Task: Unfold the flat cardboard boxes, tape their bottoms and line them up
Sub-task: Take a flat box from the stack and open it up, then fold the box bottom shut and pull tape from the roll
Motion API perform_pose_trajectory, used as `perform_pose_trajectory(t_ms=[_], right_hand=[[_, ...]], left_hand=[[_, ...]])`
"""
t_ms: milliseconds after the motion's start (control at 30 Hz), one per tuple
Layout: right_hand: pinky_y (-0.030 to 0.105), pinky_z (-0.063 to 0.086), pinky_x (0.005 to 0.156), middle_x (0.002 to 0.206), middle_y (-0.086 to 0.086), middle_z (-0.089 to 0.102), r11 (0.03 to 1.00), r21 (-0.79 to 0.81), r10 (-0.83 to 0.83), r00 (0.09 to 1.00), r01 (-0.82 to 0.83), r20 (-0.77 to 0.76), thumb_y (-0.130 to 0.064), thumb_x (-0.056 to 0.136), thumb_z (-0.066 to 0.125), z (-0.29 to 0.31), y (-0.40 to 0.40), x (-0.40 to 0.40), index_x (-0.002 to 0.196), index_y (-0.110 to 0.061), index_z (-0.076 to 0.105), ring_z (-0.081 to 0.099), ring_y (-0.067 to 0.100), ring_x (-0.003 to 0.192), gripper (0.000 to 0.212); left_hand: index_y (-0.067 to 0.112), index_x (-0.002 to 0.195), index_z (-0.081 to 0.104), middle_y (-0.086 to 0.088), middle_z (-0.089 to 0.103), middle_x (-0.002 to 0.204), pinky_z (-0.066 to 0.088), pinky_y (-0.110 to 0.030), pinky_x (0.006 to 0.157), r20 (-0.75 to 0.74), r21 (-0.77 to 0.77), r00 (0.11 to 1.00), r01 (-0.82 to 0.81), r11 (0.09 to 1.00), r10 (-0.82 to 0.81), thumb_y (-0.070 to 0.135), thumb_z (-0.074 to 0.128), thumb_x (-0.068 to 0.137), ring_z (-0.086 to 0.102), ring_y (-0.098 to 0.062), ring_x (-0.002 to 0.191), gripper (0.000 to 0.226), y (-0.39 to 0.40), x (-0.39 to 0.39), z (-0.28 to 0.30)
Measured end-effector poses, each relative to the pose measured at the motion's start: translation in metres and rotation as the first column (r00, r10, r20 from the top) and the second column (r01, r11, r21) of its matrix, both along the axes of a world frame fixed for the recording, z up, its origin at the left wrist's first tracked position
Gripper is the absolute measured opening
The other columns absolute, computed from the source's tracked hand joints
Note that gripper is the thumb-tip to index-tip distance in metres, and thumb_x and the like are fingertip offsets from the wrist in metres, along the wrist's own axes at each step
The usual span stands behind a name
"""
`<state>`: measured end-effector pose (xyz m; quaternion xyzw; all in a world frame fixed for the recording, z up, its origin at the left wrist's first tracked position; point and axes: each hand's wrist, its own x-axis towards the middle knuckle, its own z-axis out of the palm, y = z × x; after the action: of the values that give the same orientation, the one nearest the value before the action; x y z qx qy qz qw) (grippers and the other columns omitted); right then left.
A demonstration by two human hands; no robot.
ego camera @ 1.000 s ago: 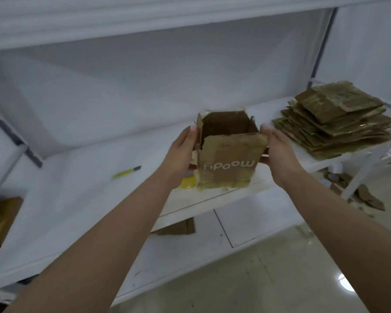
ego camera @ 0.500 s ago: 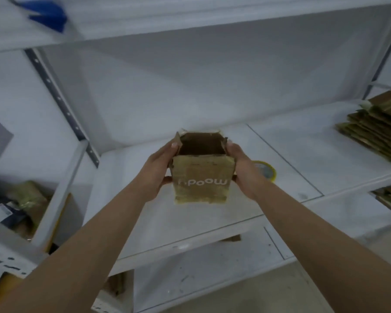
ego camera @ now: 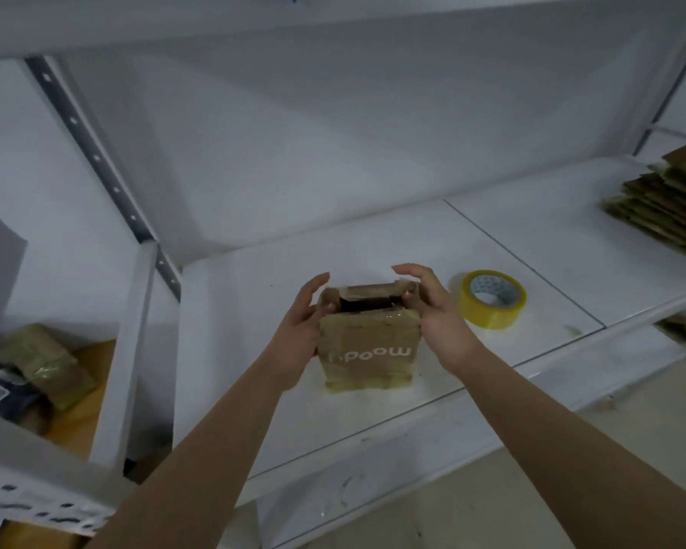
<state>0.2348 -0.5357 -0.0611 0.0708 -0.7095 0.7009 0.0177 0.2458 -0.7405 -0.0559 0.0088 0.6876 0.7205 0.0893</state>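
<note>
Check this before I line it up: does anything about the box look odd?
The brown cardboard box stands upright on the white shelf, but its white lettering reads upside down. Otherwise nothing stands out.

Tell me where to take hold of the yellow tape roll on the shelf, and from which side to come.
Take the tape roll by its ring wall, one finger in the open core and the thumb on the outer face. It lies flat on the shelf, hole up, so come from above. The right hand is the nearer one, just left of it beside the cardboard box.
</note>
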Motion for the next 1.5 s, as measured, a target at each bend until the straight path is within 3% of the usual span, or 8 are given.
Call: perform_pose_trajectory(t_ms=[167,400,633,800,1000,1200,1333,1500], right_hand=[[0.013,0.049,0.067,0.093,-0.002,0.066,1.000,-0.015,-0.026,0.999,0.027,0.041,-0.004,0.094,0.059,0.004,0.000,-0.005,0.100,-0.018,0.065,0.063,-0.003,0.077,0.016],[0.020,0.045,0.056,0.067,0.001,0.063,0.992,0.061,-0.120,0.983,0.112,0.137,-0.028,0.089,0.070,0.016,0.001,-0.017,0.079,-0.012,0.067,0.057,0.013,0.062,0.019],[0.022,0.052,0.058,0.074,0.008,0.063,0.991,-0.108,-0.076,0.995,0.083,0.063,-0.008,0.088,0.068,0.018,-0.008,-0.016,0.087,-0.008,0.062,0.062,0.010,0.059,0.006],[0.025,0.052,0.064,0.075,0.002,0.068,0.992,-0.124,0.004,0.993,0.011,0.119,-0.042,0.084,0.064,0.014,-0.006,-0.007,0.083,-0.011,0.069,0.063,0.015,0.068,0.031],[0.031,0.047,0.066,0.085,0.016,0.061,0.995,-0.091,-0.016,0.987,0.031,0.157,-0.010,0.094,0.062,0.011,-0.003,-0.011,0.082,-0.009,0.062,0.056,0.022,0.072,0.012],[0.038,0.042,0.068,0.076,0.012,0.059,0.997,-0.064,-0.041,0.986,0.052,0.159,-0.011,0.093,0.064,0.011,-0.003,-0.011,0.081,-0.011,0.062,0.052,0.026,0.071,0.012],[0.038,0.044,0.068,0.083,0.018,0.059,0.996,-0.054,-0.057,0.982,0.068,0.180,-0.013,0.091,0.066,0.011,-0.003,-0.012,0.082,-0.012,0.064,0.052,0.027,0.073,0.009],[0.031,0.052,0.072,0.077,0.006,0.069,0.992,-0.109,-0.041,0.977,0.065,0.207,-0.026,0.094,0.064,0.010,-0.002,-0.013,0.077,-0.015,0.067,0.064,0.017,0.069,0.020]], left_hand=[[0.034,0.130,0.045,0.001,0.069,0.093,0.054,-0.030,0.057,-0.031,0.027,0.999,0.031,0.999,-0.030,0.018,0.046,0.102,0.065,-0.011,0.072,0.032,-0.002,-0.003,-0.002],[0.031,0.133,0.040,-0.009,0.068,0.109,0.056,-0.035,0.059,-0.007,0.026,1.000,0.001,1.000,-0.001,0.020,0.048,0.101,0.067,-0.017,0.082,0.035,-0.001,-0.002,-0.002],[0.030,0.121,0.042,-0.018,0.061,0.119,0.054,-0.034,0.054,-0.078,0.038,0.995,-0.053,0.998,0.055,0.011,0.049,0.100,0.068,-0.018,0.078,0.029,-0.002,-0.002,-0.004],[0.028,0.120,0.047,-0.013,0.063,0.110,0.054,-0.032,0.052,-0.075,0.020,0.995,-0.066,0.998,0.067,0.015,0.046,0.103,0.068,-0.015,0.073,0.022,0.001,-0.002,-0.005],[0.031,0.120,0.053,-0.004,0.067,0.105,0.059,-0.035,0.067,-0.062,-0.031,0.998,-0.013,0.999,0.011,0.036,0.044,0.102,0.067,-0.012,0.082,0.021,-0.001,0.000,-0.003],[0.040,0.137,0.039,0.008,0.059,0.128,0.054,-0.042,0.090,-0.059,-0.035,0.984,0.164,0.986,-0.166,0.086,0.052,0.066,0.060,-0.014,0.117,0.086,-0.014,0.007,-0.004],[0.038,0.132,0.042,0.000,0.058,0.123,0.055,-0.025,0.076,-0.108,-0.069,0.989,0.092,0.993,-0.099,0.052,0.066,0.082,0.063,-0.016,0.110,0.058,-0.004,0.009,0.000],[0.030,0.127,0.049,-0.011,0.061,0.121,0.055,-0.026,0.070,-0.046,-0.003,0.999,-0.021,1.000,0.021,0.021,0.062,0.093,0.067,-0.016,0.095,0.037,0.006,0.006,0.000]])
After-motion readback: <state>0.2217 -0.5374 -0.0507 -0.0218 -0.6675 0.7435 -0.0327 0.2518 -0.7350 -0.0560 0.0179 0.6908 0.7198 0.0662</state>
